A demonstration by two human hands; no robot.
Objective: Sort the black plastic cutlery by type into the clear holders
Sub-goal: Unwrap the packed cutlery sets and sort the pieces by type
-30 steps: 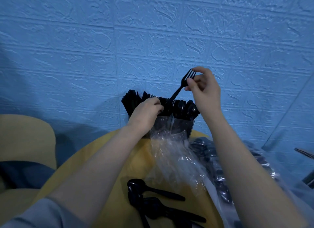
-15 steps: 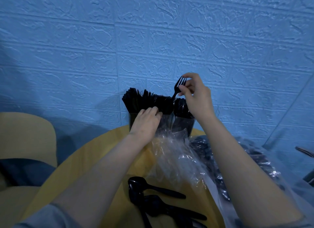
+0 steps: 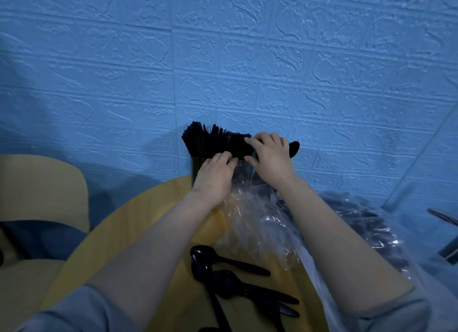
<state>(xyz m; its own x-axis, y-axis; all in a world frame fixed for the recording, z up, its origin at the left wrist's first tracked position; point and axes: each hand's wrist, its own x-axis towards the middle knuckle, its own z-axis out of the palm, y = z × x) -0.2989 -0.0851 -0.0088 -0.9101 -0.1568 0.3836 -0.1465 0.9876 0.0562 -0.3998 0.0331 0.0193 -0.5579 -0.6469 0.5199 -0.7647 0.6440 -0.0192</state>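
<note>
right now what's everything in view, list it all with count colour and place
holders: count unclear, clear, far edge of the table by the wall
upright cutlery: many, black, packed in the holders
loose spoons: several, black, lying on the near table
empty wrap: one, clear and crumpled, mid table
bagged cutlery: one bag, black pieces in clear plastic, right of the table
table: one, yellow, round
chair: one, yellow, on the left
wall: blue, brick pattern, behind
left hand: on the holders' front, fingers at the cutlery
right hand: over the cutlery tops, fingers bent among them
</note>
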